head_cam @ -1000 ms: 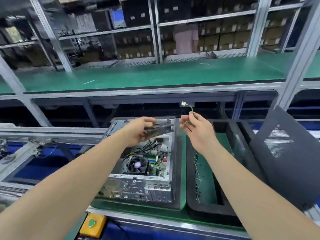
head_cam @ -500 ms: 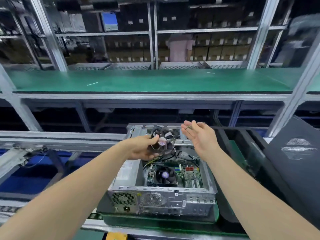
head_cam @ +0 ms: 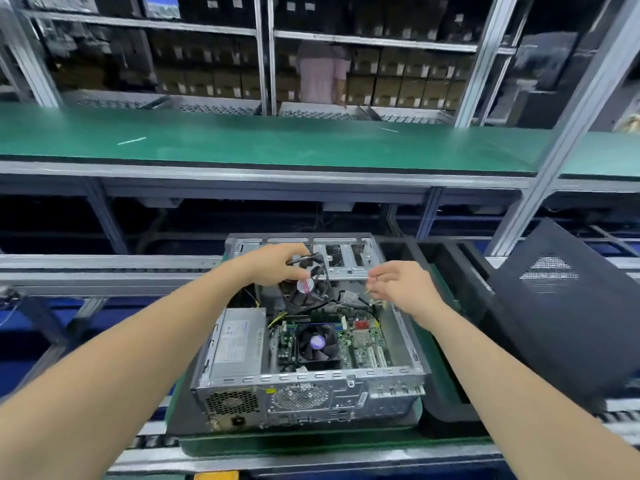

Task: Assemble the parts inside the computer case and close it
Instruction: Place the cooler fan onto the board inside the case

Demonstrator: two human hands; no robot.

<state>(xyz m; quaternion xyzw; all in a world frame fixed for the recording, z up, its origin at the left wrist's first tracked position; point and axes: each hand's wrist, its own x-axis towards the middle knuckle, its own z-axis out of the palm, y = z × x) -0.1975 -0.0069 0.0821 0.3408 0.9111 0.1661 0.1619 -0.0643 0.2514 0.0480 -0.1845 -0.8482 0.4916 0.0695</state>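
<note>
Green-matted desk (head_cam: 277, 143) runs across the upper frame, with racks of boxes behind it. Lower center sits the open silver computer case (head_cam: 311, 379), motherboard showing. The left hand (head_cam: 273, 268) grips a black fan (head_cam: 306, 289) with a pinkish hub sticker over the case's far end. The right hand (head_cam: 401, 289), fingers loosely curled, pinches a thin wire (head_cam: 369, 287).

The open computer case (head_cam: 311, 393) sits on a green pad (head_cam: 434, 355), and the pad rides on the roller track (head_cam: 152, 442) along the near edge. Touching the case's right side is a black foam tray (head_cam: 446, 422), with a dark side panel (head_cam: 571, 323) tilted beyond it. Behind and higher runs a long green-topped table (head_cam: 277, 147). Two thin white strips lie on it, well apart, one left (head_cam: 131, 141) and one right (head_cam: 390, 130).
</note>
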